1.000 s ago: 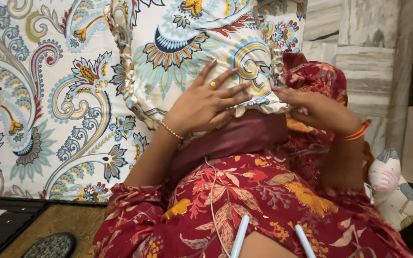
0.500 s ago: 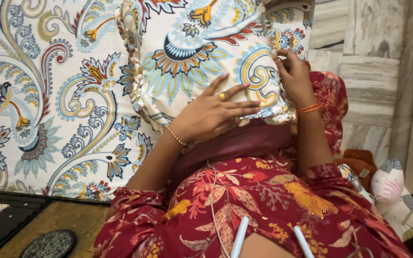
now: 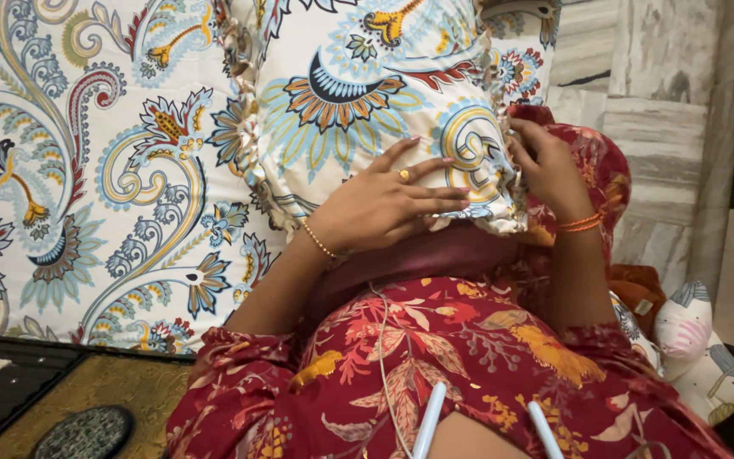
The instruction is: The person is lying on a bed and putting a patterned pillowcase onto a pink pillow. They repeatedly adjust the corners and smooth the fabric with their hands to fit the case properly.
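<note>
Left hand (image 3: 384,208) flat on the paisley pillow (image 3: 367,93), fingers spread, gripping nothing. Right hand (image 3: 545,166) at pillow's right edge, grip pinching its frill.

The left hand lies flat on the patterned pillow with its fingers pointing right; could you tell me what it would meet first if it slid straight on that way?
Most likely the right hand, which grips the pillow's frilled right edge just beyond the left hand's fingertips. Depth is unclear, so it might slip past.
</note>
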